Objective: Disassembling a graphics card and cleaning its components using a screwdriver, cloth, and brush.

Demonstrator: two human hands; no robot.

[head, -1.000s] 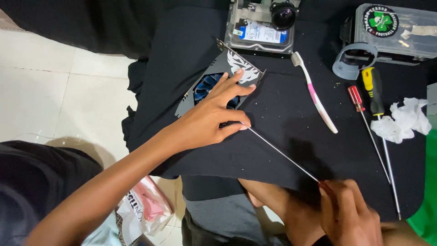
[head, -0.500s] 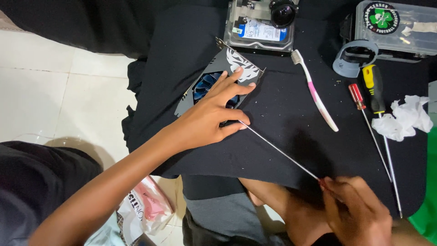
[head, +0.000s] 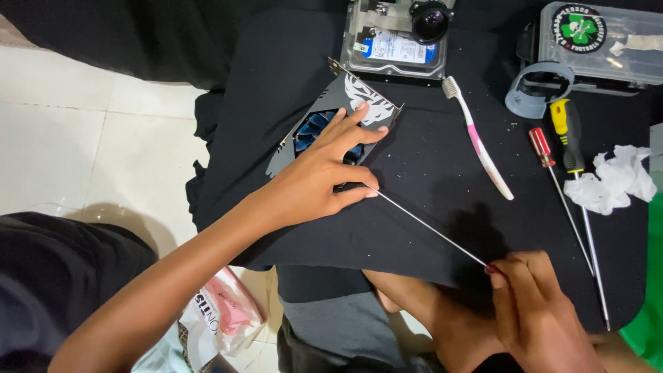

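Grey fan card (head: 331, 117) lies on the black cloth (head: 428, 200), pinned by your flat, open left hand (head: 319, 176); your right hand (head: 535, 314), near right, grips the long screwdriver (head: 428, 224).

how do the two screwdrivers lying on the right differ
The yellow-and-black screwdriver has a thicker, longer handle; the red screwdriver has a slim, short one. The yellow one's shaft reaches nearer the person than the red one's. Both lie untouched on the black cloth, handles pointing away, side by side.
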